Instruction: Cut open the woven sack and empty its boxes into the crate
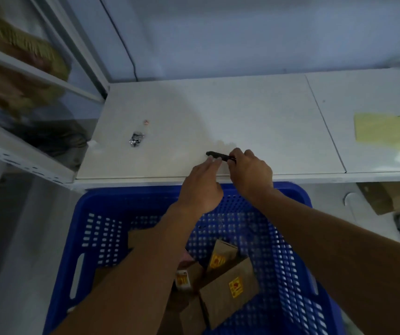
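The left hand (200, 187) hovers with fingers spread by the black cutter (218, 155), which the right hand (251, 174) pinches on the white counter (254, 112). Brown boxes (230, 288) lie in the blue crate (293, 250); no sack shows. A careless grab could nick the left fingertips.

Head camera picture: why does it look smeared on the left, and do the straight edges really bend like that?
Head view: the glass cabinet at left is streaked with motion blur and dim reflections; the white counter edge bows from wide-angle distortion; lighting is cool and dim, with a soft shadow on the counter; both hands, the right hand on a small black tool, and the blue crate are sharper.
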Available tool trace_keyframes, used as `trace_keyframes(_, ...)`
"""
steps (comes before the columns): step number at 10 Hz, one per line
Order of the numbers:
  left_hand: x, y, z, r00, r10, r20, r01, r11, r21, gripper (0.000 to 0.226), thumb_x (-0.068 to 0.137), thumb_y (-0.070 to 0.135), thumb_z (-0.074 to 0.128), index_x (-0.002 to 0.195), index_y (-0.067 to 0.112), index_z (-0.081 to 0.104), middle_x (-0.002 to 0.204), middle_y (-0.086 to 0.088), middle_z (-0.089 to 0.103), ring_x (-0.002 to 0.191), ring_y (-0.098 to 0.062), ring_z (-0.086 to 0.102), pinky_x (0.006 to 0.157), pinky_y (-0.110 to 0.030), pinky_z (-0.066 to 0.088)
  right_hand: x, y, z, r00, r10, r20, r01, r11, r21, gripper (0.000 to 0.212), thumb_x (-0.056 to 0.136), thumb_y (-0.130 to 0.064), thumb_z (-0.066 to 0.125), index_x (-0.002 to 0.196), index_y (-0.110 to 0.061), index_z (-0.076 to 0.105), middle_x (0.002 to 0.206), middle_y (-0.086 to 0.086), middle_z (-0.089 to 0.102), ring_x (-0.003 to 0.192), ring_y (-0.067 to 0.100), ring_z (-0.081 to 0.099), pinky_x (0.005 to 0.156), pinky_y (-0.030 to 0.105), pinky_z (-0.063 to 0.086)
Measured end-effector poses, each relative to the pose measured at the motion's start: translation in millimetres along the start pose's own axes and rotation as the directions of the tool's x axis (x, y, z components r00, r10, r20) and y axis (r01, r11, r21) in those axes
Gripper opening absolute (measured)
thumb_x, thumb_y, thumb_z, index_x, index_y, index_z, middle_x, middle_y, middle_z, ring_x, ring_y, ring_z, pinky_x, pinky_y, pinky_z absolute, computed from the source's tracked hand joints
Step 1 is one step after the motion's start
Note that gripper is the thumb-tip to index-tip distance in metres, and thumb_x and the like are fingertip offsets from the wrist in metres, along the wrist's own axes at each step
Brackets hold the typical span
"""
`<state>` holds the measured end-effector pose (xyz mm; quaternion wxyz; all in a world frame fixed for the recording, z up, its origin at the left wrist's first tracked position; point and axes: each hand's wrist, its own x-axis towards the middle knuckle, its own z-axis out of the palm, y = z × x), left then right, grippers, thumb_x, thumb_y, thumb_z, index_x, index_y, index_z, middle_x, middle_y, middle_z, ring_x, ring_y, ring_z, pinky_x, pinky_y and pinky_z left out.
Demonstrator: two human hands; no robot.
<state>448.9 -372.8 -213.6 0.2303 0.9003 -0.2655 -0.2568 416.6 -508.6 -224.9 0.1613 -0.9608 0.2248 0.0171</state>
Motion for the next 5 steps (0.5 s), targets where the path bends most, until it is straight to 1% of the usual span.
trace_keyframes(1,0,-5,7,0.999,0.006,0.05,-0.007,1.0,0.022,0.071,0.103,0.008,0.047,0.164,0.022,0.014,0.172,-0.006,0.009,0.157,-0.024,0.012,0.127,-0.045,0.018,-2,8,6,0.993,-0.114,-0.018,0.109,0.98,-0.166,0.029,0.104,-0.031,0.047,0.126,-0.013,0.054,0.109,0.01,0.058,0.09,0.028,0.062,0.061,0.034,0.038)
trace_keyframes(2,-5,-8,6,0.998,0.014,0.055,-0.017,0.998,0.057,0.07,0.103,0.012,0.047,0.164,0.023,0.014,0.173,-0.006,0.008,0.158,-0.025,0.01,0.127,-0.048,0.018,1,10,5,0.991,-0.132,0.006,0.129,0.957,-0.259,0.032,0.102,-0.031,0.051,0.13,-0.015,0.051,0.115,0.01,0.053,0.096,0.026,0.058,0.061,0.033,0.039)
trace_keyframes(3,-11,-10,-2,0.998,0.031,0.046,-0.035,0.994,0.102,0.069,0.104,0.014,0.047,0.164,0.023,0.014,0.172,-0.007,0.009,0.157,-0.025,0.011,0.126,-0.048,0.019,3,10,1,0.997,-0.051,0.05,0.061,0.969,-0.24,0.039,0.102,-0.036,0.049,0.136,-0.016,0.044,0.124,0.011,0.046,0.107,0.027,0.052,0.066,0.034,0.042)
trace_keyframes(4,-25,-7,-12,0.999,0.034,0.033,-0.038,0.992,0.118,0.069,0.104,0.015,0.047,0.164,0.024,0.014,0.172,-0.005,0.01,0.157,-0.024,0.011,0.126,-0.048,0.02,-8,9,-11,0.996,0.001,0.085,0.018,0.975,-0.222,0.042,0.102,-0.038,0.046,0.138,-0.016,0.042,0.129,0.011,0.044,0.113,0.027,0.05,0.074,0.037,0.047)
trace_keyframes(5,-39,-3,-31,1.0,-0.01,0.023,0.008,0.998,0.07,0.068,0.105,0.013,0.046,0.164,0.024,0.015,0.172,-0.004,0.011,0.157,-0.024,0.012,0.127,-0.045,0.019,-23,9,-27,0.997,0.019,0.078,-0.001,0.973,-0.231,0.042,0.103,-0.038,0.043,0.138,-0.015,0.041,0.13,0.011,0.043,0.112,0.027,0.05,0.078,0.039,0.049)
